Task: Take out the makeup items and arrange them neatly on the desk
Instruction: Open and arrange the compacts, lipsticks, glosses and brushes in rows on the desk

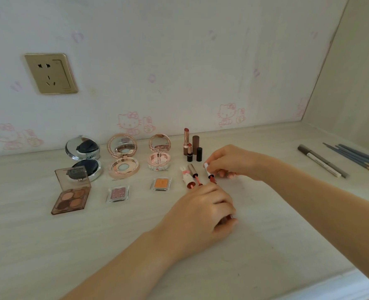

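My right hand (229, 163) pinches the white cap of a red lip gloss (209, 173) that lies slanted on the desk (265, 224). My left hand (203, 213) is knuckles-up with curled fingers, and its thumb side covers the lower end of that gloss. A bunny-shaped lip gloss (185, 177) and a brown-capped lip gloss (194, 173) lie just to the left. Behind them stand two uncapped lipsticks (188, 146) and their dark caps (197, 146). To the left sit three open compacts (123, 158), an eyeshadow quad (72, 191), a pink eyeshadow pan (117, 193) and an orange pan (160, 184).
A grey pen (322, 161) and several blue-handled brushes (360, 159) lie at the right, near the side wall. A wall socket (50, 73) is set in the back wall at upper left. The desk's front edge runs along the lower right.
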A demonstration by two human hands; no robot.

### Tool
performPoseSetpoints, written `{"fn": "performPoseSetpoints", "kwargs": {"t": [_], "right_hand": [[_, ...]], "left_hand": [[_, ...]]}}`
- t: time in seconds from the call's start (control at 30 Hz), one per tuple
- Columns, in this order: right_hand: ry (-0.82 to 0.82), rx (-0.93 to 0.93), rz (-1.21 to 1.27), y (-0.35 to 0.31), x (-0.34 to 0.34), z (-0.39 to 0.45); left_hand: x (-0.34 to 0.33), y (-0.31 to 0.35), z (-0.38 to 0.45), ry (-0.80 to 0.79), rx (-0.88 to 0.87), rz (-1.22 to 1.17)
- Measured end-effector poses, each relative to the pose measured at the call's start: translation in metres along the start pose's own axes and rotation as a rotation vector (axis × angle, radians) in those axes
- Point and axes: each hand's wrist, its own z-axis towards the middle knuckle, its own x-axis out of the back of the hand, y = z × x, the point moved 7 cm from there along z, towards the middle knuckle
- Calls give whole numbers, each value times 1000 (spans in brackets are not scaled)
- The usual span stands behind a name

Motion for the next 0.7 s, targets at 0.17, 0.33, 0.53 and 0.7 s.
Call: {"fn": "performPoseSetpoints", "kwargs": {"t": [0.17, 0.33, 0.53, 0.7], "right_hand": [[28, 3, -1, -1, 1, 3], [57, 21, -25, -7, -2, 6], [91, 52, -70, -14, -7, 10], [132, 75, -96, -16, -6, 12]], "left_hand": [[-5, 0, -3, -25, 9, -52], [-9, 2, -4, -36, 12, -87], [-7, 5, -3, -42, -5, -87], [-10, 10, -5, -70, -24, -86]]}}
